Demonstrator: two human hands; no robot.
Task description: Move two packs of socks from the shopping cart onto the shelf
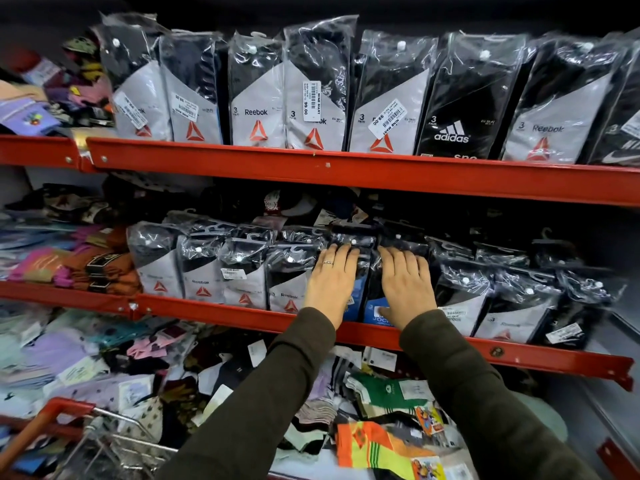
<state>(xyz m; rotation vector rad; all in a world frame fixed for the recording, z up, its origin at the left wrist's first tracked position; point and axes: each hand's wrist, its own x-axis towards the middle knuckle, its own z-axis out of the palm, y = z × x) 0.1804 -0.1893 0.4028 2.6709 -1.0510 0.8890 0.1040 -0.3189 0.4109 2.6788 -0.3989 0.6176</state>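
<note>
Two packs of socks with blue labels stand upright side by side in the row on the middle shelf point(225, 311). My left hand point(330, 278) lies flat against the front of the left pack point(357, 295), fingers stretched up to its top. My right hand point(406, 284) lies flat on the right pack point(374, 310) in the same way. Neither hand curls around a pack. The shopping cart point(52, 412), with a red handle and wire basket, shows at the bottom left; what it holds is hidden.
Black and grey three-pair packs point(258, 98) fill the upper shelf and flank the two packs on the middle one. Loose colourful socks point(384, 393) are heaped on the lowest level below my arms. Folded coloured socks point(104, 265) are stacked at the left.
</note>
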